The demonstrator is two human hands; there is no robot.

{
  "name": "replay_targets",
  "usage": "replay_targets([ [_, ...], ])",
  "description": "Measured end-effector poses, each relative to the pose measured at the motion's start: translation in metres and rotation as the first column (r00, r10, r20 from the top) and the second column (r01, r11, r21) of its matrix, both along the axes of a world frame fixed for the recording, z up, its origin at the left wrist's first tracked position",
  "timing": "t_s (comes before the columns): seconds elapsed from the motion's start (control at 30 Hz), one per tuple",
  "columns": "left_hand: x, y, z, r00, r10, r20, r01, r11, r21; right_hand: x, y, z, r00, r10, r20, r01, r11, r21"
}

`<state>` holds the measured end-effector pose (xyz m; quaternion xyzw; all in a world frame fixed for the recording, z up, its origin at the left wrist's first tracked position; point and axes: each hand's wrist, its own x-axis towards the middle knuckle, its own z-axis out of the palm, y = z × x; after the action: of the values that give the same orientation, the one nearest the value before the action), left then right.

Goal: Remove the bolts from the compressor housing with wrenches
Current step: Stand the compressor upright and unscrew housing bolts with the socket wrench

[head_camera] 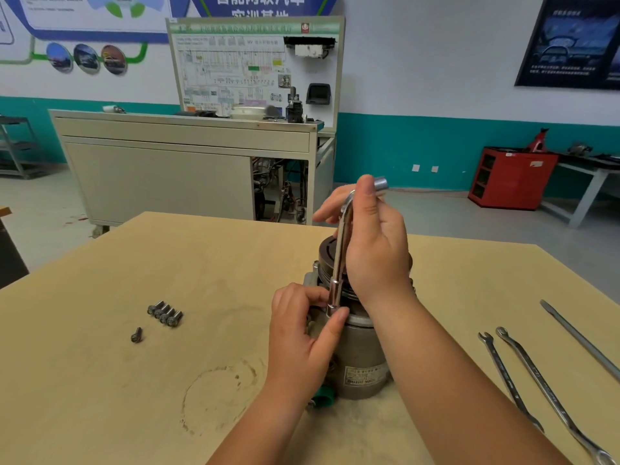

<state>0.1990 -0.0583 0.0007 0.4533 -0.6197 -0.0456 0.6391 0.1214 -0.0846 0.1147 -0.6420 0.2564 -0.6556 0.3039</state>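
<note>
A grey metal compressor housing [362, 357] stands upright in the middle of the wooden table [134, 380]. An L-shaped socket wrench [340, 256] stands almost vertical on its top rim. My right hand [372, 243] grips the wrench's upper bend, with the short socket end sticking out past the thumb. My left hand [302, 333] pinches the lower socket where it meets the housing. Several removed bolts [165, 313] lie in a row to the left, and one more bolt [136, 334] lies apart, just in front of them.
Two combination wrenches [523, 380] and a long flat bar [580, 340] lie on the table's right side. A green cap [323, 397] sits at the housing's base. Beyond the table are a beige training bench [188, 162] and a red cabinet [510, 176].
</note>
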Motion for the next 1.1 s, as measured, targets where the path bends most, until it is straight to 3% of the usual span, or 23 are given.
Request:
replay_targets([
  [0.13, 0.0, 0.001, 0.0, 1.0, -0.004, -0.008, 0.004, 1.0, -0.007, -0.005, -0.009, 0.008, 0.98, 0.182, -0.085, -0.155, 0.954, 0.255],
  [0.23, 0.001, 0.001, 0.001, 1.0, -0.009, -0.013, 0.009, 1.0, -0.007, -0.01, -0.011, 0.01, 0.958, 0.276, -0.077, -0.232, 0.905, 0.358],
  [0.3, 0.001, 0.001, 0.003, 1.0, -0.008, -0.01, 0.008, 1.0, 0.009, -0.019, -0.012, 0.013, 0.944, 0.298, -0.141, -0.239, 0.912, 0.333],
  [0.33, 0.001, 0.001, 0.004, 1.0, -0.009, -0.013, 0.009, 1.0, 0.023, -0.025, -0.014, 0.015, 0.93, 0.263, -0.256, -0.188, 0.941, 0.282],
  [0.43, 0.0, 0.002, 0.005, 0.999, -0.02, -0.029, 0.021, 0.999, 0.033, -0.036, -0.017, 0.018, 0.846, 0.055, -0.531, -0.01, 0.996, 0.087],
  [0.6, 0.0, 0.002, 0.005, 0.999, -0.021, -0.028, 0.022, 0.999, 0.03, -0.04, -0.018, 0.01, 0.892, 0.171, -0.418, -0.134, 0.984, 0.118],
  [0.77, 0.0, 0.004, 0.004, 0.998, -0.051, -0.046, 0.052, 0.998, 0.021, -0.041, -0.014, 0.008, 0.839, 0.291, -0.46, -0.246, 0.957, 0.155],
  [1.0, 0.008, 0.005, 0.009, 0.984, -0.136, -0.119, 0.147, 0.985, 0.089, -0.032, -0.015, 0.001, 0.884, 0.17, -0.436, -0.138, 0.985, 0.105],
  [1.1, 0.01, 0.006, 0.013, 0.964, -0.156, -0.216, 0.177, 0.981, 0.082, -0.034, -0.016, 0.0, 0.903, 0.15, -0.403, -0.116, 0.987, 0.107],
])
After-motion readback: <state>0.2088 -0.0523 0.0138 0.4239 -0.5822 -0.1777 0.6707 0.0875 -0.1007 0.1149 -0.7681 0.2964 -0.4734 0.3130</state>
